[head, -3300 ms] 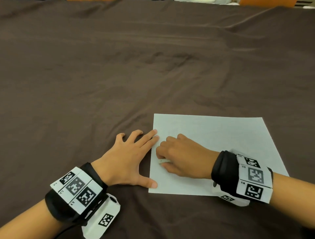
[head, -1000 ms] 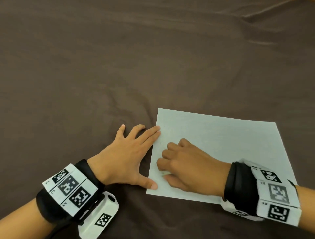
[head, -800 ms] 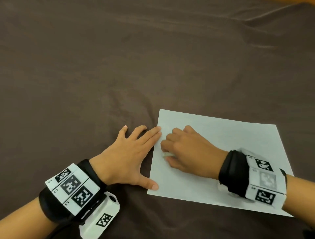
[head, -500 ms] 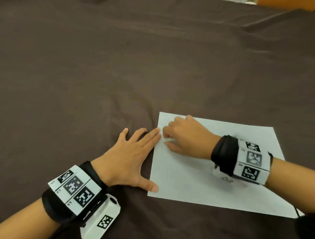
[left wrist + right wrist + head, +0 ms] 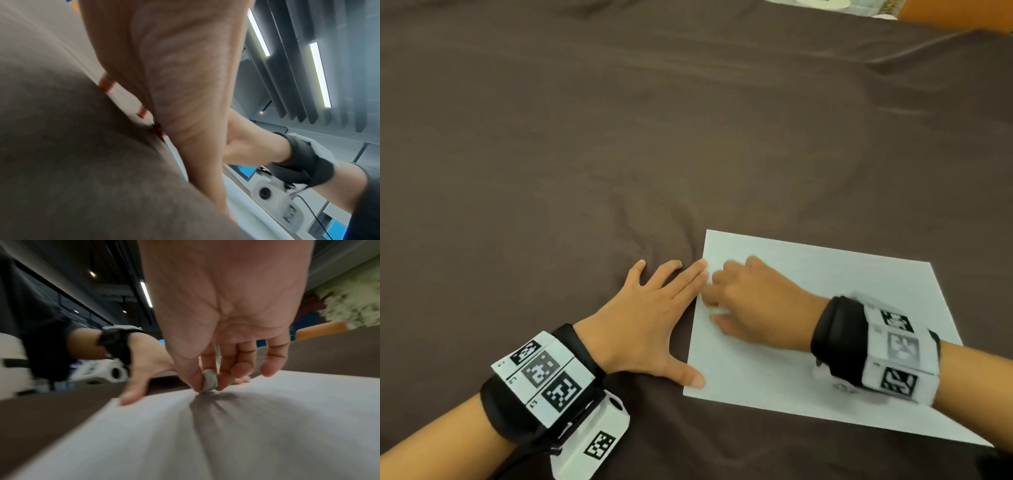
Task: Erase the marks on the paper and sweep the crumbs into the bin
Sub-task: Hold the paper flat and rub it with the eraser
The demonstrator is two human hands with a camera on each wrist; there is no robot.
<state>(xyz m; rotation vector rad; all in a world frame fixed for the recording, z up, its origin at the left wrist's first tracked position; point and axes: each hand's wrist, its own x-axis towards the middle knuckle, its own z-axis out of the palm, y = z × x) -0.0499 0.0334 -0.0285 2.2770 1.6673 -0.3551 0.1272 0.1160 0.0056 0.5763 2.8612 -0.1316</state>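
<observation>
A white rectangular sheet of paper lies flat on the brown cloth-covered table, toward its near right corner. The right hand rests over the sheet's left part, thumb and fingers pinched on a small pale grey eraser whose tip touches the paper. The left hand lies flat on the cloth, fingers straight and spread, its thumb and fingertips on the sheet's left edge.
</observation>
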